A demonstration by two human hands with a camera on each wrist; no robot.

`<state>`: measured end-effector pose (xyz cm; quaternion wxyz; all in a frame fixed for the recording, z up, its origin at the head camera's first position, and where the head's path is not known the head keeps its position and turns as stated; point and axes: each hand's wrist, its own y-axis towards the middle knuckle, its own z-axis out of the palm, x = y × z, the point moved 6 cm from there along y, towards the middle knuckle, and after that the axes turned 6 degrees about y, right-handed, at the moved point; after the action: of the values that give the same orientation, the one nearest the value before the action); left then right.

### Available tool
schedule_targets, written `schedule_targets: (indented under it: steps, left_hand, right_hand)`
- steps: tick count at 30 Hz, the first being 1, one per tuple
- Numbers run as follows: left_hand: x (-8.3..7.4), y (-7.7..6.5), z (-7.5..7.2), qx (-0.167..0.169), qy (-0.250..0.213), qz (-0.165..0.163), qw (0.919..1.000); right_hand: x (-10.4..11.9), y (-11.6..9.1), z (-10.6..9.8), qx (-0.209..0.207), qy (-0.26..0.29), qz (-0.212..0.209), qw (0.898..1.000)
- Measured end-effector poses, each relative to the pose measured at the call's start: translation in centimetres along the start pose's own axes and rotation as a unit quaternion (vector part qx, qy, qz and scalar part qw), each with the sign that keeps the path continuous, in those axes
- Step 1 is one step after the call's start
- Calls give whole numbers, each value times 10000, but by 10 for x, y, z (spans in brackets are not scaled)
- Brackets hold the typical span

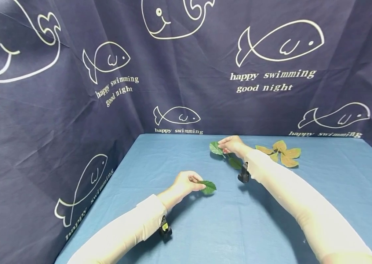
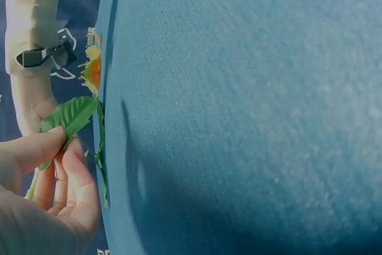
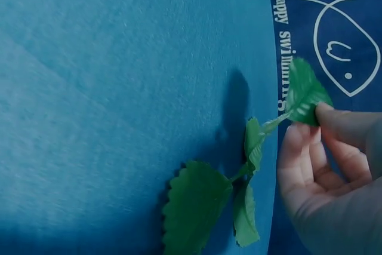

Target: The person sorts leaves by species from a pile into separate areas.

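My left hand (image 1: 186,184) pinches a single green artificial leaf (image 1: 208,187) between thumb and fingers, just above the blue cloth. The leaf has a toothed edge, and in the left wrist view the thumb lies across the leaf (image 2: 74,114). Farther back, my right hand (image 1: 235,145) pinches one leaf of a green leafy sprig (image 1: 234,162). The right wrist view shows the sprig (image 3: 197,207) with several toothed leaves on a thin stem, hanging down from the fingers close to the cloth.
To the right of the right hand lies a cluster of yellow-brown leaves (image 1: 290,153) with green edges. A blue cloth (image 1: 225,227) covers the table. Dark blue curtains (image 1: 205,73) with white fish drawings stand at the back and left.
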<state>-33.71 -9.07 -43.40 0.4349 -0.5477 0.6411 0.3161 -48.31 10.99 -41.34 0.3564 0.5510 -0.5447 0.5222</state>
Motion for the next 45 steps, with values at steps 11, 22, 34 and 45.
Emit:
schedule_targets:
  steps: [11, 22, 34, 45]
  left_hand:
    - [-2, 2, -1, -45, 23, -163, 9999]
    - [-5, 11, 7, -35, -791, -463, 9958]
    - [-10, 34, 13, -184, -672, -474, 9964]
    - [-21, 52, 14, -746, -325, -285, 9963]
  right_hand:
    - [9, 12, 14, 421, -544, -113, 9976]
    - [6, 21, 18, 507, -902, -257, 9943]
    - [11, 27, 18, 727, -1151, -536, 9892]
    - [11, 28, 29, 998, -1586, -643, 9802]
